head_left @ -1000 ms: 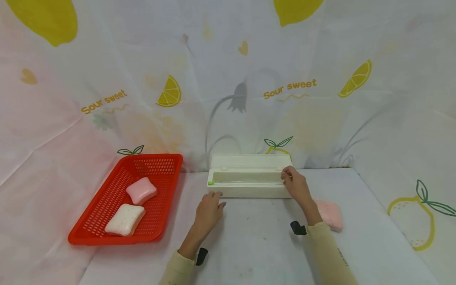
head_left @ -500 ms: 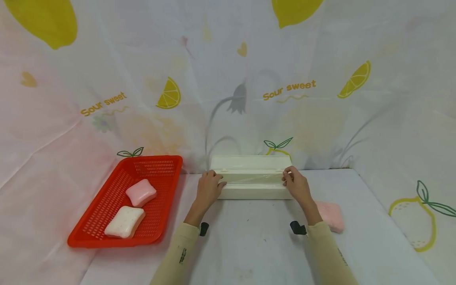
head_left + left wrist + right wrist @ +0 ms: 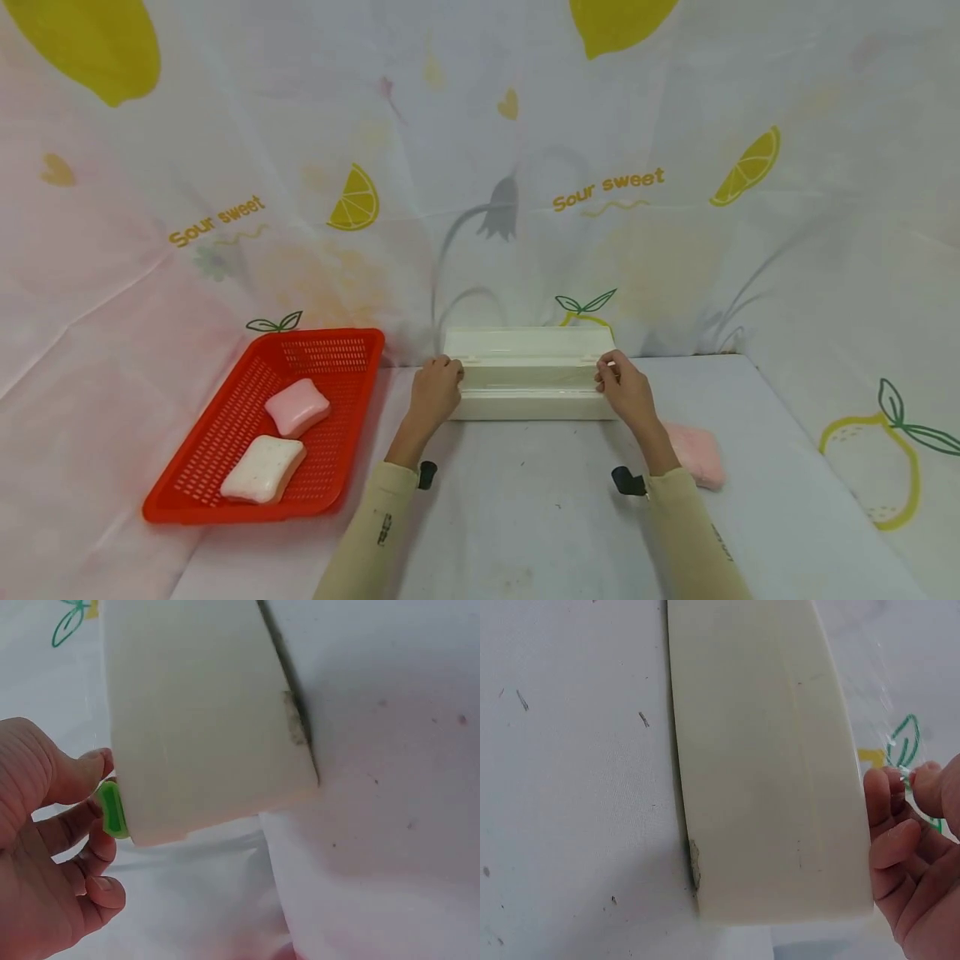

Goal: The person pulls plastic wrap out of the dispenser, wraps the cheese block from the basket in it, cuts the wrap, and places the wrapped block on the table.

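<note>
A white cling film dispenser [image 3: 534,408] stands at the back of the table, its lid [image 3: 528,340] raised against the backdrop. My right hand [image 3: 624,392] is at the box's right end, thumb and forefinger pinching the clear cling film [image 3: 866,682]. At the opposite end my left hand [image 3: 435,392] pinches the film's other side, thumb and forefinger close above the front edge. Right beside those fingers in the left wrist view sits a green slide cutter [image 3: 115,810]. The film stretches between both hands, over the box opening.
On the left is a red plastic basket [image 3: 352,417] with a pink soap bar [image 3: 298,407] and a white soap bar [image 3: 264,469] in it. Another pink bar [image 3: 697,454] lies on the table by my right forearm. A printed cloth backdrop [image 3: 480,167] rises directly behind the dispenser.
My left hand has moved up from in front of the dispenser to its left end and taken the film there, covering the green cutter. The right hand has stayed at its end.
</note>
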Motion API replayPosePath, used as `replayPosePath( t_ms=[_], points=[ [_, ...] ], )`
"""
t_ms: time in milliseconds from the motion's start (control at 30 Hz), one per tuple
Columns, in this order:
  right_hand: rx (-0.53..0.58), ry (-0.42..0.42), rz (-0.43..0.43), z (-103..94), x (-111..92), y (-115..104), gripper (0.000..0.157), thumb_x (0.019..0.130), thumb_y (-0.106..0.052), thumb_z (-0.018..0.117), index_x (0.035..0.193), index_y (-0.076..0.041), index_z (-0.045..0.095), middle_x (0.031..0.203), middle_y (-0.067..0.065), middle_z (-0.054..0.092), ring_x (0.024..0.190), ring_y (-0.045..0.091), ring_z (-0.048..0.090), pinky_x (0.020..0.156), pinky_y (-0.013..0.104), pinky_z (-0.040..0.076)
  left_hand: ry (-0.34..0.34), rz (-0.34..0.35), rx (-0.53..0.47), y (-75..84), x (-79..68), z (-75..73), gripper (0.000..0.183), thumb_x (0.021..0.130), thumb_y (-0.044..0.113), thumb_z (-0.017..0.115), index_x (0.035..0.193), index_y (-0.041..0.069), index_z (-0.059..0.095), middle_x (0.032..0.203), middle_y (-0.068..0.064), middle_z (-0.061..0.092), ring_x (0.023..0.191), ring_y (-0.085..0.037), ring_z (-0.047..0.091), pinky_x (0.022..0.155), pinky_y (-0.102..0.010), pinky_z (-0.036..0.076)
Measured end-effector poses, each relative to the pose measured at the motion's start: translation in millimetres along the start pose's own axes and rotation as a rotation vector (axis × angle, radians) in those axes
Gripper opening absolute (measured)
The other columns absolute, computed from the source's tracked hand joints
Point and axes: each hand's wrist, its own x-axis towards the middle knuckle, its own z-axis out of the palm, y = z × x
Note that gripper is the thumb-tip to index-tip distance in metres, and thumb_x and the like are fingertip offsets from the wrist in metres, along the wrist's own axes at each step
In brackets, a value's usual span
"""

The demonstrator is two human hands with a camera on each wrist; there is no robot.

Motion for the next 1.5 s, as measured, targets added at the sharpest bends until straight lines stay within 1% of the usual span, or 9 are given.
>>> replayPosePath(
  t_ms=[200, 400, 567, 767, 933, 1067, 1200, 1367, 1500],
  points=[
    [0.032, -0.009, -0.014, -1.4, 0, -1, 0.018, 0.106, -0.018, 0.046, 0.110, -0.004, 0.056, 0.089, 0.017, 0.066, 0.073, 0.022, 0.064, 0.062, 0.029, 0.048, -0.011, -0.059, -0.117, 1.6, 3.7, -5.0, 0.017, 0.085, -0.008, 0.063, 0.085, 0.007, 0.056, 0.077, -0.006, 0.056, 0.065, -0.025, 0.052, 0.054, -0.036, 0.043],
    [0.079, -0.001, -0.079, -8.9, 2, -11, 0.019, 0.107, -0.018, 0.043, 0.113, -0.002, 0.052, 0.092, 0.019, 0.068, 0.074, 0.026, 0.069, 0.065, 0.027, 0.050, -0.037, -0.116, -0.312, 3.0, 12.6, -13.6, 0.007, 0.099, -0.001, 0.051, 0.098, 0.006, 0.054, 0.084, -0.008, 0.067, 0.068, -0.023, 0.063, 0.057, -0.037, 0.047],
    [0.140, 0.000, -0.089, -17.0, 2, -20, 0.018, 0.107, -0.019, 0.042, 0.114, -0.005, 0.051, 0.089, 0.016, 0.067, 0.079, 0.035, 0.068, 0.057, 0.026, 0.047, -0.007, -0.069, -0.559, 2.0, 19.0, -17.5, 0.009, 0.105, 0.004, 0.044, 0.101, 0.002, 0.052, 0.080, -0.010, 0.060, 0.061, -0.018, 0.062, 0.059, -0.034, 0.049],
    [0.226, -0.013, -0.061, -21.4, 3, -24, 0.021, 0.106, -0.023, 0.046, 0.115, -0.005, 0.052, 0.092, 0.017, 0.067, 0.083, 0.032, 0.069, 0.060, 0.034, 0.055, 0.012, -0.020, -0.704, -4.0, 15.2, -18.8, 0.002, 0.100, 0.006, 0.056, 0.101, 0.005, 0.057, 0.077, -0.004, 0.057, 0.064, -0.021, 0.062, 0.056, -0.029, 0.047],
    [0.288, -0.016, -0.013, -24.9, 4, -28, 0.022, 0.105, -0.020, 0.049, 0.115, -0.002, 0.053, 0.094, 0.024, 0.066, 0.085, 0.038, 0.068, 0.061, 0.035, 0.057, -0.029, 0.008, -0.701, -11.4, 9.9, -26.7, 0.029, 0.083, 0.009, 0.080, 0.105, 0.003, 0.063, 0.077, -0.003, 0.056, 0.069, -0.021, 0.059, 0.064, -0.029, 0.049],
    [0.335, -0.033, -0.005, -27.5, 3, -35, 0.020, 0.104, -0.013, 0.050, 0.116, 0.003, 0.053, 0.096, 0.030, 0.064, 0.088, 0.045, 0.066, 0.063, 0.039, 0.057, -0.021, 0.034, -0.593, -14.7, 9.0, -32.2, 0.021, 0.079, 0.004, 0.082, 0.096, 0.001, 0.069, 0.076, -0.003, 0.058, 0.071, -0.020, 0.056, 0.066, -0.032, 0.050],
    [0.313, -0.028, -0.025, -31.5, 3, -43, 0.022, 0.104, -0.017, 0.050, 0.117, 0.001, 0.053, 0.096, 0.026, 0.065, 0.087, 0.037, 0.068, 0.065, 0.037, 0.057, 0.069, 0.064, -0.498, -11.3, 10.5, -36.8, 0.007, 0.083, 0.004, 0.078, 0.086, 0.003, 0.072, 0.081, -0.006, 0.062, 0.075, -0.023, 0.057, 0.068, -0.036, 0.050],
    [0.308, -0.006, -0.064, -37.4, 3, -45, 0.026, 0.104, -0.026, 0.051, 0.117, -0.003, 0.053, 0.094, 0.021, 0.064, 0.083, 0.023, 0.070, 0.065, 0.035, 0.057, 0.213, 0.119, -0.476, -1.6, 12.8, -45.3, 0.008, 0.083, 0.003, 0.078, 0.084, 0.002, 0.069, 0.082, -0.010, 0.060, 0.072, -0.025, 0.056, 0.066, -0.037, 0.050],
    [0.359, -0.004, -0.103, -42.0, 2, -49, 0.026, 0.104, -0.024, 0.052, 0.117, -0.002, 0.053, 0.094, 0.023, 0.063, 0.082, 0.023, 0.069, 0.065, 0.039, 0.057, 0.308, 0.184, -0.452, 6.4, 14.5, -55.1, 0.010, 0.081, -0.001, 0.078, 0.084, 0.000, 0.069, 0.082, -0.012, 0.058, 0.070, -0.025, 0.055, 0.063, -0.036, 0.049]
  ],
)
